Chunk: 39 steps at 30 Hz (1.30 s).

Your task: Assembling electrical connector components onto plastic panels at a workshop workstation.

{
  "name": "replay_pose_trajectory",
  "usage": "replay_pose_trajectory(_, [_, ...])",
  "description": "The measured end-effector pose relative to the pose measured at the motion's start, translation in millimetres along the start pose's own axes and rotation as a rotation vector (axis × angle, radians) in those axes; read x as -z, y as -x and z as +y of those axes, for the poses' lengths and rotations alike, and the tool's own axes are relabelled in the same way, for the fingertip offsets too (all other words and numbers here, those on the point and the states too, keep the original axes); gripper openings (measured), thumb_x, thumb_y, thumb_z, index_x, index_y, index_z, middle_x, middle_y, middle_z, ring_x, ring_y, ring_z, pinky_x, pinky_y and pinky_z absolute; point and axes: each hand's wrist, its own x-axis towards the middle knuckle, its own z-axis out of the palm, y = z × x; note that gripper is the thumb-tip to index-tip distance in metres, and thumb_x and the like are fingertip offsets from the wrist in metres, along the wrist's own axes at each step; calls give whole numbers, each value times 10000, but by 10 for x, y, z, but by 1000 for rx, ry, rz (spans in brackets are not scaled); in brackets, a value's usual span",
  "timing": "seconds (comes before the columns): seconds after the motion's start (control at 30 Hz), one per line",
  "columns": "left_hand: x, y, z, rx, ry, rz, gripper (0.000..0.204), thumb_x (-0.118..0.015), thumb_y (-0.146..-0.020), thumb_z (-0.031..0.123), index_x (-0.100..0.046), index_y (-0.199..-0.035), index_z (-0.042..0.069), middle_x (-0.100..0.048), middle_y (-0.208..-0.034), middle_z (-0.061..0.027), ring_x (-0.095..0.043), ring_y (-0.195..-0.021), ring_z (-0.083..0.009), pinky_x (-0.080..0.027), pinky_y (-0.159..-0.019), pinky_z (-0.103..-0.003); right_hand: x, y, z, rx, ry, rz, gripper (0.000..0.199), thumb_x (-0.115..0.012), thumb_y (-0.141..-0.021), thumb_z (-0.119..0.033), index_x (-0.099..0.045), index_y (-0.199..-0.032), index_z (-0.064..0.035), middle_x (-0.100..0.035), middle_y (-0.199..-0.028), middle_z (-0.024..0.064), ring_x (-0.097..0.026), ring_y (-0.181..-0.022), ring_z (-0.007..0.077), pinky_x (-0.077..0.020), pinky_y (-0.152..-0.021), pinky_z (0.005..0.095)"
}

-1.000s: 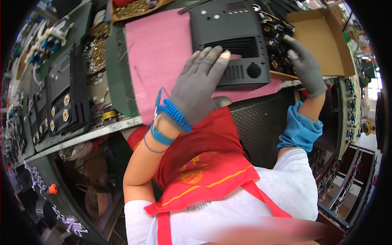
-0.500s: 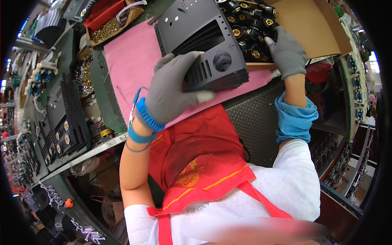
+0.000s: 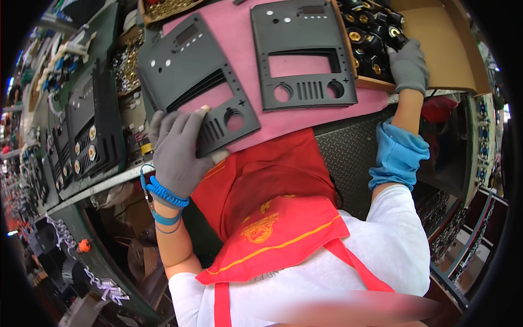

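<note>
The left hand lies spread flat on a dark panel overhanging the counter edge; released carelessly, it may tip off. The right hand, fingers curled, reaches among knobs

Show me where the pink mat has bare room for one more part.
The pink mat is bare between the two grey panels: the left panel under the left hand and the right panel. A bare strip runs along its near edge. It is crowded in the cardboard box where the right hand reaches among black knobs.
</note>
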Motion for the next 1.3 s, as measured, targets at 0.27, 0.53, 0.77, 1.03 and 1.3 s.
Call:
replay_pose_trajectory(0.27, [-28, 90, -74, 36, 30, -76, 840, -827, -614, 367, -509, -1352, 125, -574, -1107, -102, -523, -1098, -308, -285, -1094, -463, 144, 338, 101, 157, -278, 212, 528, -683, -837, -241, -457, -1277, -57, -561, -1235, 196, -604, -1103, 350, -488, -916, 450])
replay_pose_trajectory(0.53, [10, 211, 229, -113, 467, 516, 457, -793, -755, 233, -657, -1154, 56, -591, -1085, -137, -587, -990, -306, -496, -803, -393, 816, 1596, -879, 996, -1422, -218, 636, -738, -732, 41, -455, -1295, -42, -573, -1178, 94, -608, -1061, 197, -491, -922, 335])
replay_pose_trajectory(0.77, [-132, 473, 445, 12, 584, 714, 386, -802, -749, 103, -673, -1109, 48, -574, -1103, -156, -626, -953, -278, -518, -817, -349, 838, 1913, -1235, 1193, -1494, -459, 566, -738, -735, 33, -540, -1257, -59, -617, -1242, 98, -613, -1068, 249, -480, -897, 332])
replay_pose_trajectory(1.03, [-312, 601, 493, 179, 1630, 872, 332, -684, -778, -86, -562, -1076, -4, -553, -1265, -216, -591, -1118, -244, -515, -931, -356, 921, 2241, -1440, 1534, -1158, 99, 478, -722, -713, -160, -582, -1164, -84, -597, -1228, 93, -593, -1011, 235, -432, -832, 335])
replay_pose_trajectory(1.3, [-335, 656, 409, 190, 1822, 802, 296, -664, -761, -97, -599, -1038, -17, -596, -1229, -197, -611, -1093, -233, -524, -917, -346, 932, 2213, -1376, 1232, -1398, -506, 448, -807, -725, -134, -586, -1093, -7, -571, -978, 128, -601, -836, 236, -493, -655, 324])
